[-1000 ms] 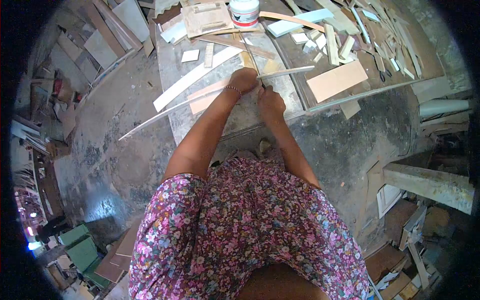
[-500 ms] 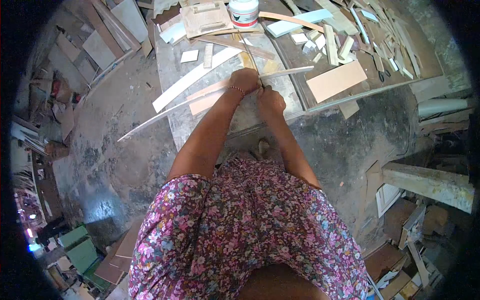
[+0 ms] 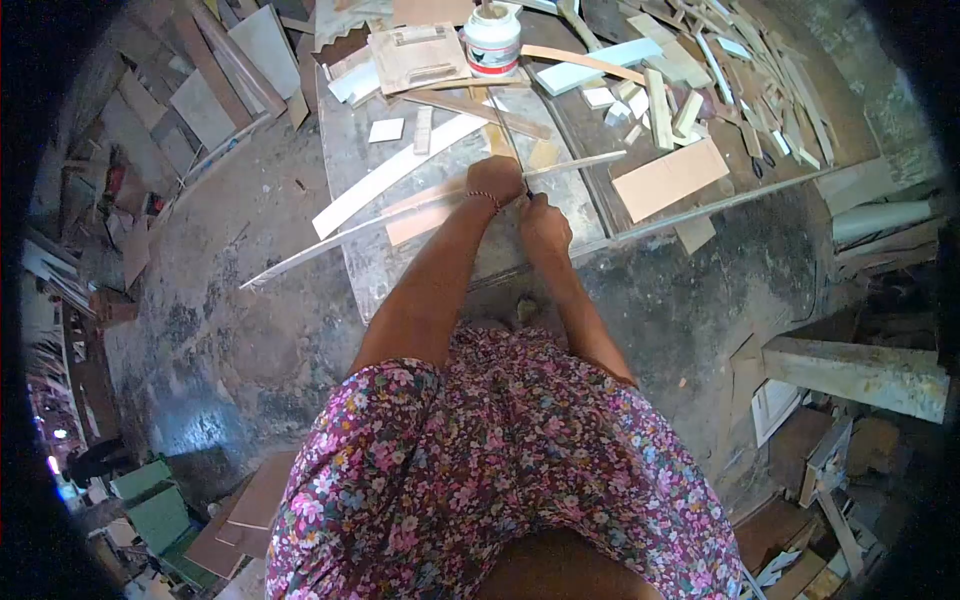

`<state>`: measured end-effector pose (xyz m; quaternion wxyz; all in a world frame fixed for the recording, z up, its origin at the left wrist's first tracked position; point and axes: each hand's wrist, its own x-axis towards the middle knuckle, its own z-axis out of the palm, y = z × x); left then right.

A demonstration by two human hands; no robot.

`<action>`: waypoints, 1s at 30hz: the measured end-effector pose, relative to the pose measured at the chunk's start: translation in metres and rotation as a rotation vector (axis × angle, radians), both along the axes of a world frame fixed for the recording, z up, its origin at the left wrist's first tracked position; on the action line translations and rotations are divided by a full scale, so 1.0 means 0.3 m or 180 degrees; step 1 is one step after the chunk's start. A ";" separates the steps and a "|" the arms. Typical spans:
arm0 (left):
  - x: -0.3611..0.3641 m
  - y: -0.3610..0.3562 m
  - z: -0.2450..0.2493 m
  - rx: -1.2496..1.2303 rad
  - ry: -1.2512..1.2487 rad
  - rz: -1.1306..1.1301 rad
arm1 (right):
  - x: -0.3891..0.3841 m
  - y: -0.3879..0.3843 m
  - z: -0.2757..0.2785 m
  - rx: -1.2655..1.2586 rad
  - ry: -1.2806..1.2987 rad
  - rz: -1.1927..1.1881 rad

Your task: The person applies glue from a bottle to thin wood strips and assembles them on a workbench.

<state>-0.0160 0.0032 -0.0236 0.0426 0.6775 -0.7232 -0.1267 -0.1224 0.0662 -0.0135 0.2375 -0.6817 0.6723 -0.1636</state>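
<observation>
My left hand (image 3: 495, 183) is closed over a long, thin wooden strip (image 3: 340, 238) and presses it down on the worktable (image 3: 375, 275). The strip runs slantwise past the table's left edge. In my right hand (image 3: 546, 228), closed just to the right and nearer my body, is the dark handle of a thin-bladed tool, like a saw (image 3: 506, 128). Its narrow blade points away from me and crosses the strip beside my left fingers. A peach-coloured board (image 3: 415, 226) lies partly under the strip. The exact contact of blade and wood is hard to make out.
A white tub (image 3: 492, 45) stands at the back. A white curved strip (image 3: 390, 175) and small blocks lie left of the blade. On the right are a peach rectangular board (image 3: 672, 180), scissors-like dark handles (image 3: 763, 165) and many offcuts. Boards lean around the floor.
The whole view has shifted slightly, so the table sits lower in it. My right hand has drawn back a little towards me, showing more dark handle. My left hand stays on the strip.
</observation>
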 end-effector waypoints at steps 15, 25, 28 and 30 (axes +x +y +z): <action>0.030 -0.043 -0.023 0.0066 -0.0110 -0.0286 | -0.018 -0.001 0.013 0.0348 0.0059 -0.0048; 0.032 -0.025 0.002 0.0001 -0.0150 -0.0359 | 0.012 -0.032 0.007 0.0508 0.0149 -0.0215; 0.029 -0.022 0.019 -0.0024 -0.0133 -0.0348 | 0.007 -0.034 -0.003 0.0521 -0.0022 -0.0151; 0.035 -0.016 0.021 -0.0024 -0.0092 -0.0413 | -0.009 -0.027 0.002 0.0478 0.0213 0.0124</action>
